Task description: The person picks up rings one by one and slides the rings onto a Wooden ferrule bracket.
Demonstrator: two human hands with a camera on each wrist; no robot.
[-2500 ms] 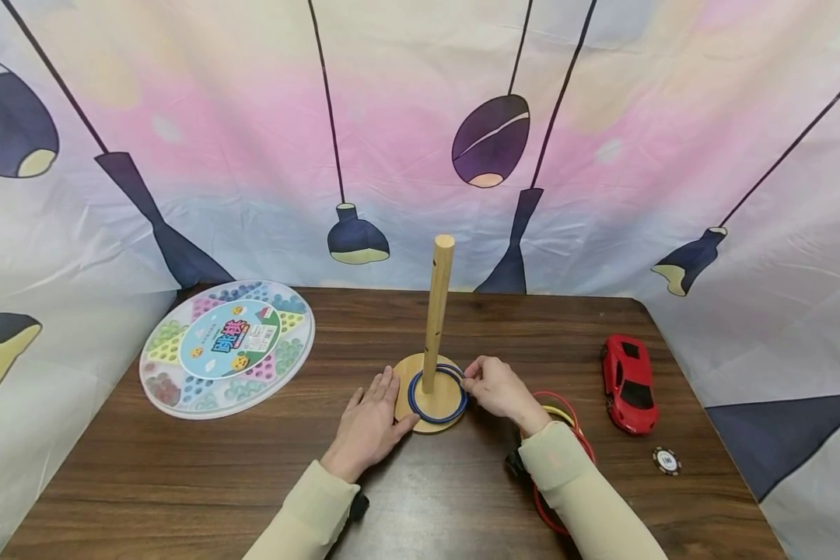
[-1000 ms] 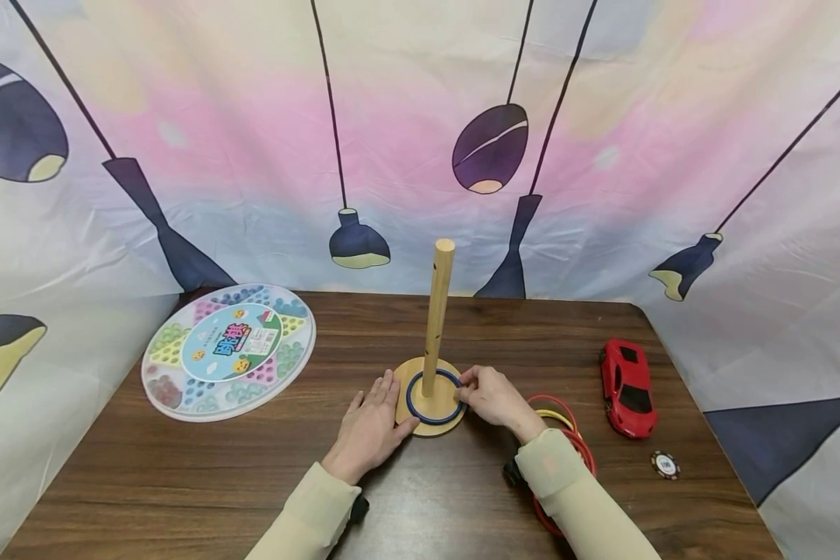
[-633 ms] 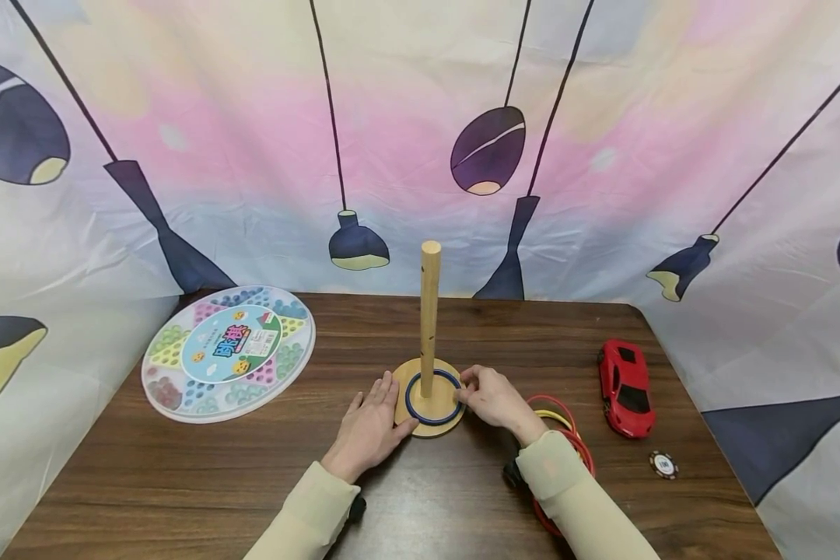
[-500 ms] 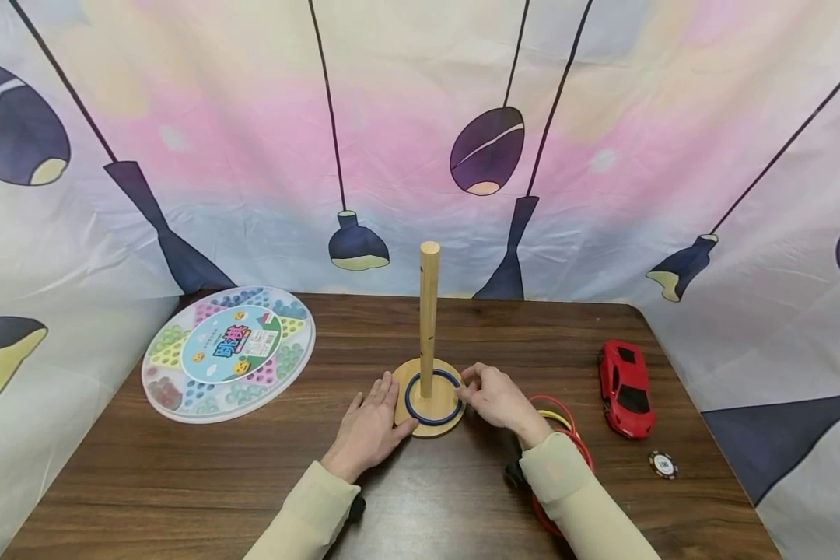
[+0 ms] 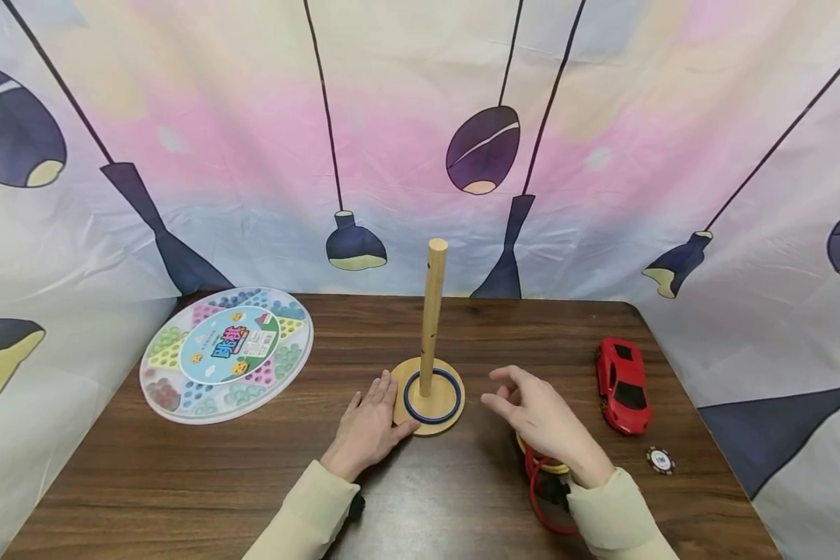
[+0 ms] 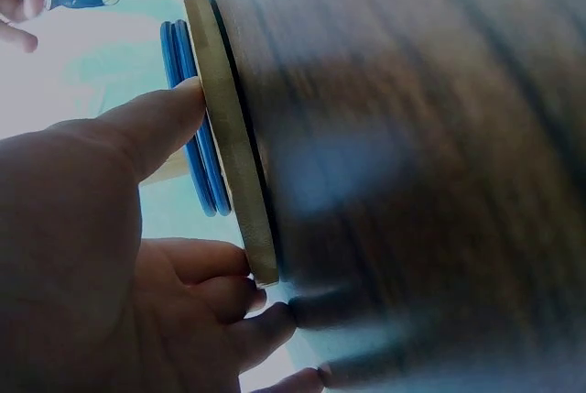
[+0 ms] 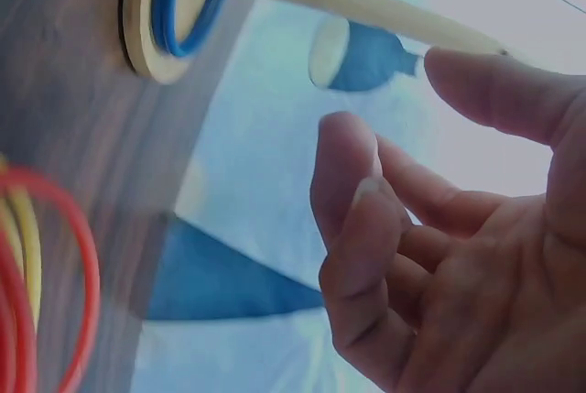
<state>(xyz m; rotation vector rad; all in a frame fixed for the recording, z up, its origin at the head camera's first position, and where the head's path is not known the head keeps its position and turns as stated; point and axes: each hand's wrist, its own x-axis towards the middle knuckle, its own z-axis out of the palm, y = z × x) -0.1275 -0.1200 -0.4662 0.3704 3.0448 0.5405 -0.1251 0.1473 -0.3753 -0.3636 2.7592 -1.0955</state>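
A round wooden base [image 5: 453, 372] with an upright wooden peg [image 5: 433, 311] stands at the middle of the table. Around the foot of the peg lie blue rings [image 5: 432, 421]; the left wrist view shows two, stacked [image 6: 212, 173]. My left hand [image 5: 365, 432] rests at the base's left edge, thumb and fingertips touching it, fingers mostly straight. To the right of the base, apart from it, hovers my right hand [image 5: 542, 416], holding nothing, its fingers loosely bent. Below that hand are red rings [image 5: 540, 502] and yellow rings [image 5: 553, 468], partly hidden by the hand and wrist.
A round Chinese checkers set [image 5: 227, 354] lies at the back left of the brown table [image 5: 203, 490]. On the right are a red toy car [image 5: 623, 385] and a poker chip [image 5: 661, 460]. A patterned cloth [image 5: 406, 140] hangs behind the table.
My right hand has let go of a blue ring, now lying level with the other around the peg, and has moved right and nearer me. My left hand has stayed at the base.
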